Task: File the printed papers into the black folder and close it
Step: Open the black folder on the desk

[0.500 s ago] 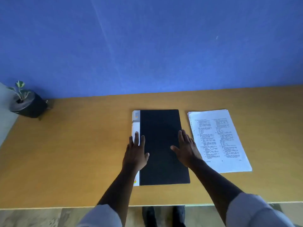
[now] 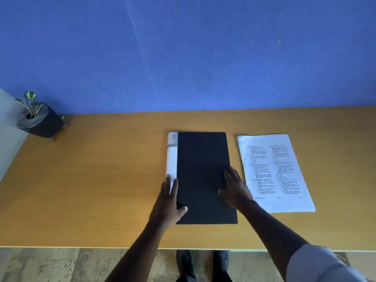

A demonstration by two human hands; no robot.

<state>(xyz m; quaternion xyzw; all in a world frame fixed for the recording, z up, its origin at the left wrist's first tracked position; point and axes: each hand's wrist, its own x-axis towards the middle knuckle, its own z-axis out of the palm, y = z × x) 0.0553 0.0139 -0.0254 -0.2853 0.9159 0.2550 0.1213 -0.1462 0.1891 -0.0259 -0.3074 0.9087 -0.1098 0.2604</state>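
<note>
On the desk the black folder lies closed, left hand flat on its spine edge, right hand flat at its right edge, fingers straight, likely steadying it to open; printed papers wait just right.

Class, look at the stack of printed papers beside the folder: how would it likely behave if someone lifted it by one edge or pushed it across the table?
The papers are loose thin sheets, edges slightly fanned, so lifted by one edge they would probably droop and splay. Pushed, the top sheets would likely slide over the lower ones on the smooth table. They look light.
</note>
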